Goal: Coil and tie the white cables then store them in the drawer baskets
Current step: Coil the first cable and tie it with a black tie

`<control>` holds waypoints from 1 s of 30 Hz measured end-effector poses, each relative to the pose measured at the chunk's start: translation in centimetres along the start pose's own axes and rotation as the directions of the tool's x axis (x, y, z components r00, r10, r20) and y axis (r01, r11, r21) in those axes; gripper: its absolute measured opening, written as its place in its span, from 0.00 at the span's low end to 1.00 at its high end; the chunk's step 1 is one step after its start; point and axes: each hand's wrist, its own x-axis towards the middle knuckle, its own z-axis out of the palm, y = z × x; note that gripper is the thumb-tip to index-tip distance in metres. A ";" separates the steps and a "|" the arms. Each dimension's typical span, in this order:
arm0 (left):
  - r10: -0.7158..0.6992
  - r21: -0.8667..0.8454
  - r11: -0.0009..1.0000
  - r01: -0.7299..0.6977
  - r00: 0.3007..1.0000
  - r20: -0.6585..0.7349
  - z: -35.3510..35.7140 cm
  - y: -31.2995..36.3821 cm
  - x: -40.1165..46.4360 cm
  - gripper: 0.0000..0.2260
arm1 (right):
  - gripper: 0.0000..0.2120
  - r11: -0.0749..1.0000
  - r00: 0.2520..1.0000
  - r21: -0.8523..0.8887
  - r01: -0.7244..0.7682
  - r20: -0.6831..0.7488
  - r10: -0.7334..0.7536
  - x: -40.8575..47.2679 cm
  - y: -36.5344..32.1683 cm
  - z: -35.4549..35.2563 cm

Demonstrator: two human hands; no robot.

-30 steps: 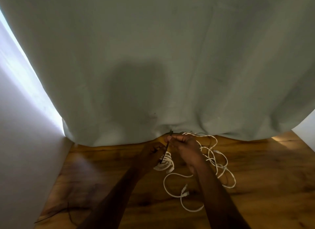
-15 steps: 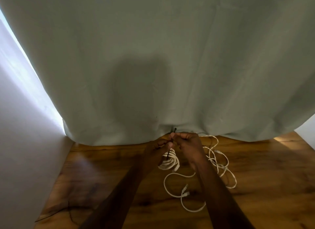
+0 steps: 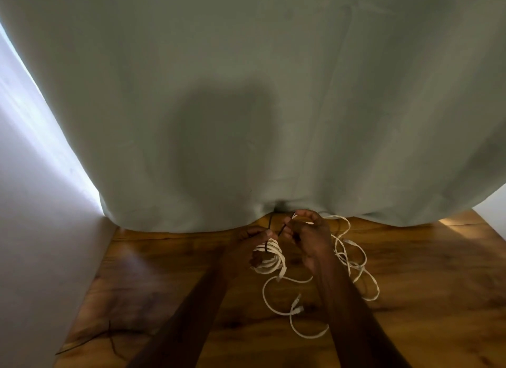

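Observation:
A coiled white cable (image 3: 269, 258) hangs between my hands just above the wooden table (image 3: 427, 307). My left hand (image 3: 243, 251) grips the coil, with a thin black tie (image 3: 267, 240) running up past its fingers. My right hand (image 3: 308, 237) pinches the other end of the black tie near the coil's top. Loose white cables (image 3: 353, 261) lie tangled to the right, and one loop with plugs (image 3: 295, 310) trails toward me beneath my right forearm. No drawer or baskets are in view.
A grey-green curtain (image 3: 246, 93) hangs down to the table's far edge just behind my hands. A white wall (image 3: 35, 244) bounds the left side. Several thin black ties (image 3: 109, 340) lie at the table's near left.
My hands have drawn slightly apart, splitting the black tie into two separate ends above the coil. The coil has stayed in my left hand.

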 end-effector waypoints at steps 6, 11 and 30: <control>0.071 0.070 0.995 -0.074 0.996 0.044 0.7 0.9 -0.4 0.08 | 0.12 0.995 0.995 -0.095 -0.033 -0.094 0.024 2.2 1.3 0.0; 0.123 0.155 0.980 -0.128 0.992 0.038 0.2 0.6 0.1 0.10 | 0.07 0.985 0.983 -0.168 -0.021 -0.182 -0.010 3.3 2.1 -0.5; 0.086 0.222 0.970 -0.100 0.994 0.071 0.8 0.7 -1.1 0.08 | 0.08 0.829 0.889 -0.321 0.457 0.126 -0.441 0.5 0.6 -2.0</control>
